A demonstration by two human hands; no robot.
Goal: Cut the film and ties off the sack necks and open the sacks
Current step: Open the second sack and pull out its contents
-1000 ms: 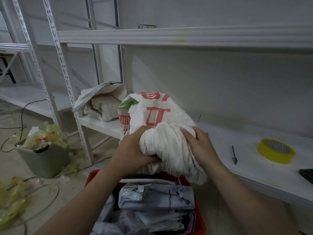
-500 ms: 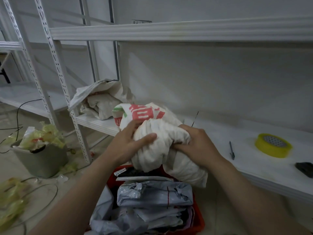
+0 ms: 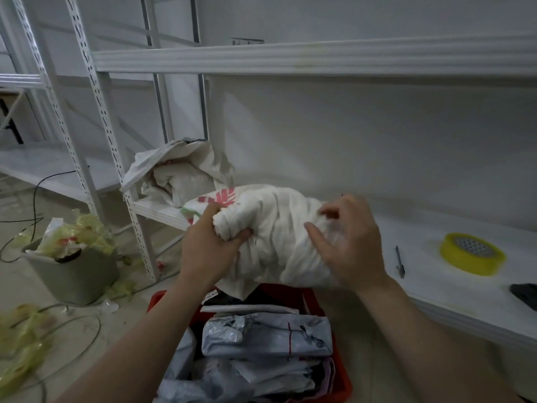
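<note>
A white woven sack [image 3: 279,228] with red and green print lies crumpled at the shelf's front edge, above a red crate. My left hand [image 3: 209,248] grips a bunched roll of its fabric at the left end. My right hand [image 3: 348,242] hovers at the sack's right side with fingers spread and loosely bent; it looks blurred, and only the fingertips may touch the cloth. A second sack [image 3: 180,173], open and slumped, sits further back on the shelf near the upright.
A red crate [image 3: 340,382] of grey mailer bags stands on the floor below my hands. On the white shelf [image 3: 436,286] lie a pen [image 3: 399,261], a yellow tape roll [image 3: 472,257] and a dark object [image 3: 526,295]. A grey bin [image 3: 72,274] of yellow film and loose cables are on the left.
The sack has tipped down from upright to lying across the shelf edge. My right hand has let go of the fabric and opened; my left hand keeps its hold.
</note>
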